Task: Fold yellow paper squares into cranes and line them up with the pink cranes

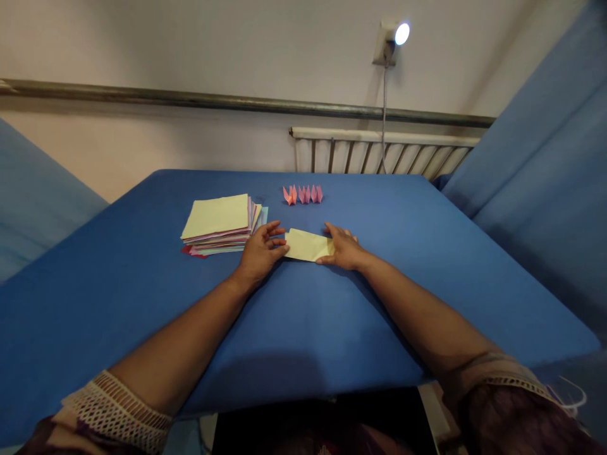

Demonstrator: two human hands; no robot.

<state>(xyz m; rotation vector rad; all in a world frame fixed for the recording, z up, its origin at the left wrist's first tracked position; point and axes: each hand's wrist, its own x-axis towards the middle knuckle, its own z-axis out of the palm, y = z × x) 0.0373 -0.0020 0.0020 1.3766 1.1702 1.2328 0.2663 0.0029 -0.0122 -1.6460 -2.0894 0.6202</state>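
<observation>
Paper stack: a thick, uneven pile of coloured sheets [215,215], pale yellow on top, toward the far left corner of the blue table [332,335].
Left hand [258,253]: beside the stack, fingers curled loosely, thumb at the yellow paper's left end; cannot tell whether it grips or only touches.
Yellow paper [306,245]: a folded strip lying between both hands, around the table's middle.
Folded shapes [307,194]: a small row, orange then pink, near the middle of the far edge.
Right hand [348,248]: grasping the strip's right end, thumb on its near edge.
</observation>
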